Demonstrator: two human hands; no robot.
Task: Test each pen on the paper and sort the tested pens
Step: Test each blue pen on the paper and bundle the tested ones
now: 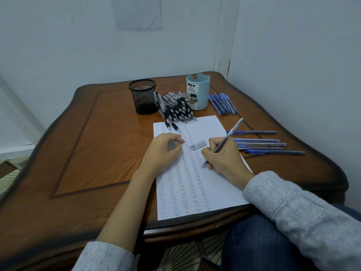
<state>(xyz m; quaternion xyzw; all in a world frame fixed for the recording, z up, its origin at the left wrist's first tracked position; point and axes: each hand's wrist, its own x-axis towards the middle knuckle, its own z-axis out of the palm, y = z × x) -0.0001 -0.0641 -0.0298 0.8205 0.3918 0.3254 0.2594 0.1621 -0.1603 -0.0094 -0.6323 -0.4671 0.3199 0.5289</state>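
The right hand (220, 159) covers the middle of the pen (231, 131) it grips. The left hand (164, 151) hides part of the written columns on the paper (214, 192), and the top rows there are too small to read. The right sleeve (293, 208) and left sleeve (103, 257) run off the frame's bottom edge.

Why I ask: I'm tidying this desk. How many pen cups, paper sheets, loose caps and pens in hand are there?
Pen cups: 2, the black mesh cup and the blue organizer
Paper sheet: 1
Loose cap: 1
Pen gripped by the right hand: 1
Total: 5
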